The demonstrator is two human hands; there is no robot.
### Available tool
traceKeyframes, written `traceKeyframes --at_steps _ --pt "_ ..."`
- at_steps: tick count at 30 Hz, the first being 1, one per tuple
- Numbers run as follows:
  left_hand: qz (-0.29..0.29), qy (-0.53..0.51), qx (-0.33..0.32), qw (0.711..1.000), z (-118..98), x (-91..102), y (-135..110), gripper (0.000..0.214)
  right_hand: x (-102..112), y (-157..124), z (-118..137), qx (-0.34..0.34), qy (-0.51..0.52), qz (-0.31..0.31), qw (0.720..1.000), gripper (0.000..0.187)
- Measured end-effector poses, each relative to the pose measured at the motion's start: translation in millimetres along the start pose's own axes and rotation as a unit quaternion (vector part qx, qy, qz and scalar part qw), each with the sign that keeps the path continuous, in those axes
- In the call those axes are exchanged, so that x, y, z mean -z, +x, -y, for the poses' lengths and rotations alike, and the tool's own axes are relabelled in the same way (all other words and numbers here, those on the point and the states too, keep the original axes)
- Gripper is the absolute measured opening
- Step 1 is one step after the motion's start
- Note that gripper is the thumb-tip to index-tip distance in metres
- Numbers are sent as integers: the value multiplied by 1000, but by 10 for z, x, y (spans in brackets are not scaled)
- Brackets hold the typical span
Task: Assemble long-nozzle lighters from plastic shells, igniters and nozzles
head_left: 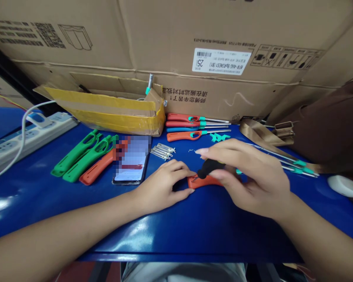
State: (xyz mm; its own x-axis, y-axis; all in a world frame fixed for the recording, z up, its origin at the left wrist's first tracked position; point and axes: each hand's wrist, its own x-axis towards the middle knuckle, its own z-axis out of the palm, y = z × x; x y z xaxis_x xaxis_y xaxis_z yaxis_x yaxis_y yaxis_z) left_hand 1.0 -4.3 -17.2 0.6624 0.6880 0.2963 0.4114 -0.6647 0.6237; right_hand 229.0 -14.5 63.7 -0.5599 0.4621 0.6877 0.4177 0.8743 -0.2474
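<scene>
An orange lighter handle (202,181) lies on the blue table (176,231) between my hands. My left hand (163,186) rests curled beside its left end, fingertips pressing on it. My right hand (250,176) is closed round a small tool with a black handle (208,167), its tip down on the orange handle. A teal part (239,171) pokes out under my right fingers.
Green and orange handle shells (82,156) and a phone (132,160) lie at left, small metal tubes (163,151) behind. Finished long lighters (194,126) sit by a yellow-taped box (111,111). Power strip (26,137) far left; metal rods (291,162), straps and a white object (344,185) at right.
</scene>
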Motion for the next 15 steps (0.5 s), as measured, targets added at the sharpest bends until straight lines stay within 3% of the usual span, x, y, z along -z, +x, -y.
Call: traceKeyframes --at_steps 4,8,11,15 --pt "-7 0 -2 1000 -3 0 3 25 -22 -36 6 0 -65 -8 998 33" --pt "-2 -1 1 1000 -13 1 8 25 -42 -55 10 -20 8 25 999 50" --pt "-4 -5 2 1000 -15 -2 8 24 -49 -35 17 -15 11 20 1000 41" --pt "-5 -5 -1 1000 -17 -6 8 21 -54 -7 19 1 -61 -7 998 24"
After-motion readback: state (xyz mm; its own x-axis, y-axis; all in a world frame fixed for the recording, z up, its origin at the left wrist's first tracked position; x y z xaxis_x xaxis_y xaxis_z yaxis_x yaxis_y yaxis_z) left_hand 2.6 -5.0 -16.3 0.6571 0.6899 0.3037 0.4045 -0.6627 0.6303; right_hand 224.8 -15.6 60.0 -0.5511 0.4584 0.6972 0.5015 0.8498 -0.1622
